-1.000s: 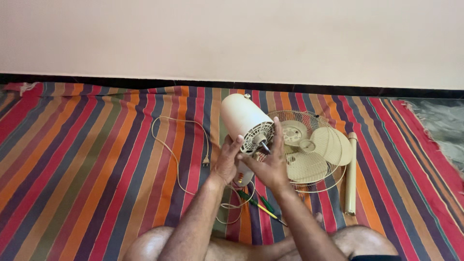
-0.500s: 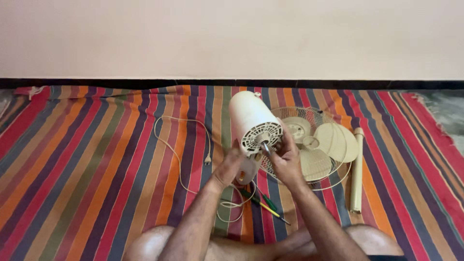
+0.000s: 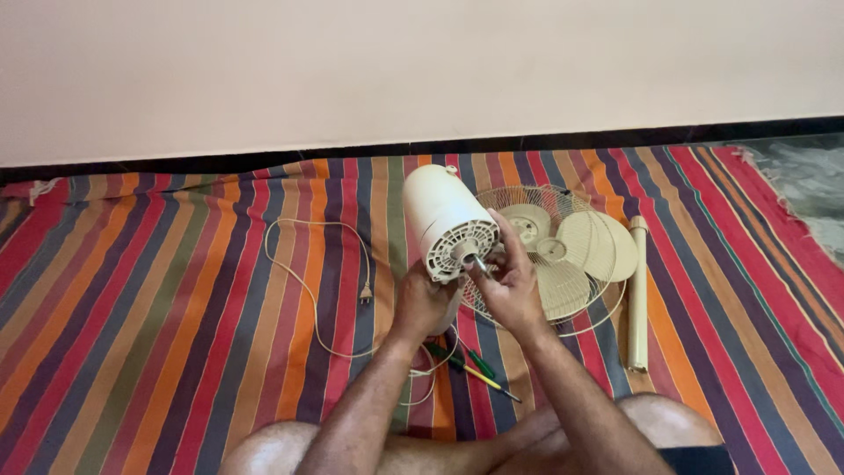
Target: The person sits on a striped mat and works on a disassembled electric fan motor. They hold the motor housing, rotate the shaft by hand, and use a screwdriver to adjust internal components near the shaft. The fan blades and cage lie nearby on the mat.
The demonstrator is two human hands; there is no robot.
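Note:
A cream fan motor housing (image 3: 444, 220) is held tilted over a striped mat, its vented front face and metal shaft pointing toward me. My left hand (image 3: 420, 303) grips the housing from below, at its neck. My right hand (image 3: 508, 280) touches the front face, fingers closed around the shaft. A white power cord (image 3: 303, 281) with a plug runs from the fan leftward in a loop.
A wire fan guard (image 3: 607, 303) with a cream three-blade fan blade (image 3: 571, 251) lies right of my hands. A cream tube (image 3: 637, 295) lies beside it. Two screwdrivers (image 3: 475, 368) rest near my knees. The striped mat (image 3: 158, 308) meets a wall at the back.
The view has shifted slightly. My right hand has slid from the housing's edge onto the shaft at the front face. My left hand keeps its hold below.

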